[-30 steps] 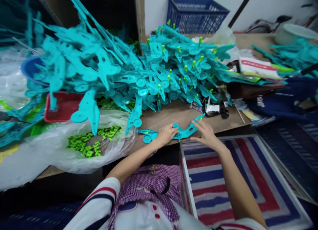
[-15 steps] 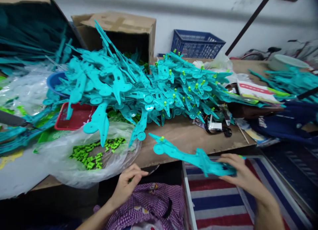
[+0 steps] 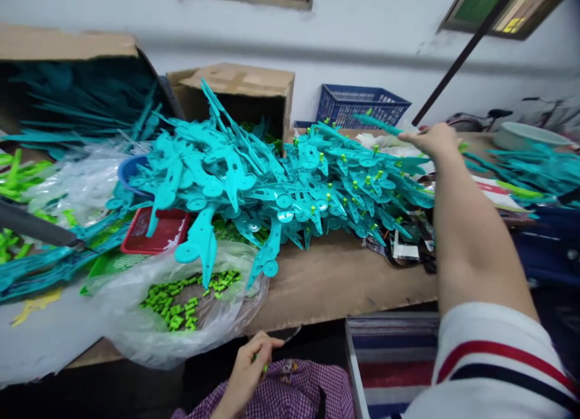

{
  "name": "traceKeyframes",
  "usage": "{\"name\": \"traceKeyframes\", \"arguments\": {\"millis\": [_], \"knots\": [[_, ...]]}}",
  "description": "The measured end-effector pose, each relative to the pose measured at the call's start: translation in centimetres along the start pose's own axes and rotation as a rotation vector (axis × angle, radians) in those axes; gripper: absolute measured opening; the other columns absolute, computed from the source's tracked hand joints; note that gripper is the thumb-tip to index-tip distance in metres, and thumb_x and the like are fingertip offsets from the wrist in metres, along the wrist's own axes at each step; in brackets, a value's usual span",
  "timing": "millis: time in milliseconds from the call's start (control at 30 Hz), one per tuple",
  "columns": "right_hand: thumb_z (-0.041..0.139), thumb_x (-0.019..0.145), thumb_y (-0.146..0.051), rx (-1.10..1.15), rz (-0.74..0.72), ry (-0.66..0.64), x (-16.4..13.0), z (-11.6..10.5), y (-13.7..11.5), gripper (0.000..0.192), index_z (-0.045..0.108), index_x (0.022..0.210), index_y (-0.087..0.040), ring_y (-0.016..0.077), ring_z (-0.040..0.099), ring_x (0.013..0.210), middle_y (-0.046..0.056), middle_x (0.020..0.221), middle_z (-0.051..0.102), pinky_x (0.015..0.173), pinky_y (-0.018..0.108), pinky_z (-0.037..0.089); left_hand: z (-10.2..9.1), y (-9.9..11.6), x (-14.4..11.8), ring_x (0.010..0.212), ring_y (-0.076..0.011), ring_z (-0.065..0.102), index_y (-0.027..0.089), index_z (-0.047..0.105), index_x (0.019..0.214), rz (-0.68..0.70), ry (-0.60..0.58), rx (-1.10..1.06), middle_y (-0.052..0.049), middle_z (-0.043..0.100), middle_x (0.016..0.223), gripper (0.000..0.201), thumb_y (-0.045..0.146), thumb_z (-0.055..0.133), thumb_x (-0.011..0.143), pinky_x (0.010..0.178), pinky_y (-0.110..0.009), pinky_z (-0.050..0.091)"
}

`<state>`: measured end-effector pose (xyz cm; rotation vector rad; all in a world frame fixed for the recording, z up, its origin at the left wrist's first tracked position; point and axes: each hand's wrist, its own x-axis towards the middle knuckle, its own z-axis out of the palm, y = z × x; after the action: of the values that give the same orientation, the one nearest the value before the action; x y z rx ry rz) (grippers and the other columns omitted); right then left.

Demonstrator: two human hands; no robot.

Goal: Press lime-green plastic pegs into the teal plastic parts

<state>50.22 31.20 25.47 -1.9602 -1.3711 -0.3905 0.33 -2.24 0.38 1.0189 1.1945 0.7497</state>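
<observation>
My right hand point(image 3: 432, 140) reaches out over the far right end of the pile, its fingers closed on a long flat turquoise plastic piece point(image 3: 378, 123) with a small green peg on it. Beneath and left of it spreads a large heap of turquoise plastic pieces point(image 3: 226, 177), many on the right side carrying green pegs. Low in front of my lap, my left hand point(image 3: 251, 361) is closed, with bits of small green plastic pieces point(image 3: 264, 368) showing between the fingers. A clear plastic bag point(image 3: 118, 322) with many small green pieces point(image 3: 174, 301) lies on the table, left of that hand.
Behind the heap stand two cardboard boxes point(image 3: 240, 78) and a blue crate point(image 3: 362, 99). A red tray point(image 3: 154, 235) and a blue bowl point(image 3: 129, 171) sit at the left. The wooden table point(image 3: 326, 280) ends above a striped surface point(image 3: 394, 371).
My right hand has carried the turquoise piece forward and up, from over the striped surface to the far end of the heap. My left hand stays closed near my lap. The view has tilted up.
</observation>
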Motion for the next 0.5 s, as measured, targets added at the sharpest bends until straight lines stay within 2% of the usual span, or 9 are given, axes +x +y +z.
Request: {"name": "traceKeyframes", "arguments": {"millis": [67, 100, 167, 233, 333, 400, 433, 500], "knots": [[0.071, 0.073, -0.063, -0.086, 0.217, -0.150, 0.8, 1.9, -0.3, 0.058, 0.037, 0.048, -0.024, 0.0389, 0.053, 0.112, 0.020, 0.078, 0.064, 0.094, 0.073, 0.024, -0.5, -0.3, -0.3, 0.051, -0.0085, 0.033, 0.018, 0.077, 0.084, -0.088, 0.054, -0.079, 0.003, 0.039, 0.062, 0.063, 0.077, 0.061, 0.071, 0.048, -0.022, 0.025], [0.069, 0.074, -0.064, -0.110, 0.273, -0.215, 0.7, 2.5, -0.4, 0.059, 0.035, 0.047, -0.024, 0.0401, 0.052, 0.115, 0.022, 0.082, 0.064, 0.097, 0.073, 0.020, -0.9, -0.3, -0.4, 0.051, -0.0074, 0.031, 0.018, 0.076, 0.086, -0.115, 0.071, -0.111, 0.004, 0.038, 0.062, 0.063, 0.077, 0.062, 0.071, 0.047, -0.021, 0.022], [0.068, 0.076, -0.063, -0.089, 0.207, -0.255, -0.1, 2.8, -1.4, 0.056, 0.040, 0.049, -0.022, 0.0416, 0.053, 0.117, 0.021, 0.088, 0.066, 0.098, 0.075, 0.017, -1.7, -0.3, -0.2, 0.050, -0.0058, 0.027, 0.016, 0.075, 0.089, -0.136, 0.058, -0.154, 0.005, 0.035, 0.060, 0.063, 0.076, 0.065, 0.070, 0.046, -0.020, 0.018], [0.069, 0.078, -0.059, -0.018, 0.065, -0.188, -2.1, 2.3, -3.7, 0.046, 0.051, 0.059, -0.021, 0.0401, 0.054, 0.116, 0.019, 0.094, 0.067, 0.101, 0.073, 0.021, -2.3, -0.3, 0.2, 0.048, -0.0049, 0.025, 0.016, 0.074, 0.090, -0.145, 0.017, -0.188, 0.007, 0.033, 0.058, 0.066, 0.077, 0.066, 0.067, 0.044, -0.019, 0.016], [0.059, 0.089, -0.050, 0.207, -0.241, -0.039, -8.0, 0.7, -10.3, 0.031, 0.065, 0.086, -0.020, 0.0327, 0.061, 0.107, 0.017, 0.104, 0.069, 0.099, 0.060, 0.038, -2.7, -0.7, 0.9, 0.047, -0.0043, 0.024, 0.015, 0.072, 0.096, -0.172, -0.016, -0.238, 0.007, 0.034, 0.057, 0.070, 0.078, 0.066, 0.066, 0.041, -0.018, 0.015], [0.055, 0.091, -0.053, 0.439, -0.456, -0.164, -13.6, 0.1, -15.9, 0.036, 0.069, 0.098, -0.021, 0.0262, 0.066, 0.092, 0.011, 0.101, 0.071, 0.088, 0.049, 0.049, -2.6, -1.2, 1.2, 0.045, -0.0044, 0.025, 0.014, 0.071, 0.102, -0.180, -0.041, -0.243, 0.008, 0.036, 0.055, 0.071, 0.076, 0.067, 0.068, 0.040, -0.018, 0.016], [0.056, 0.090, -0.056, 0.515, -0.535, -0.293, -16.3, 0.3, -18.7, 0.037, 0.070, 0.100, -0.024, 0.0245, 0.066, 0.087, 0.008, 0.098, 0.072, 0.083, 0.044, 0.051, -2.6, -1.4, 1.2, 0.044, -0.0045, 0.026, 0.013, 0.070, 0.105, -0.181, -0.072, -0.233, 0.008, 0.037, 0.053, 0.071, 0.075, 0.066, 0.069, 0.039, -0.018, 0.016], [0.053, 0.089, -0.062, 0.590, -0.597, -0.518, -20.8, 1.9, -23.8, 0.042, 0.071, 0.096, -0.025, 0.0234, 0.067, 0.084, 0.005, 0.090, 0.072, 0.078, 0.039, 0.053, -2.7, -2.0, 0.7, 0.041, -0.0048, 0.027, 0.013, 0.068, 0.111, -0.181, -0.147, -0.212, 0.010, 0.037, 0.049, 0.072, 0.073, 0.067, 0.070, 0.040, -0.018, 0.018]]}}
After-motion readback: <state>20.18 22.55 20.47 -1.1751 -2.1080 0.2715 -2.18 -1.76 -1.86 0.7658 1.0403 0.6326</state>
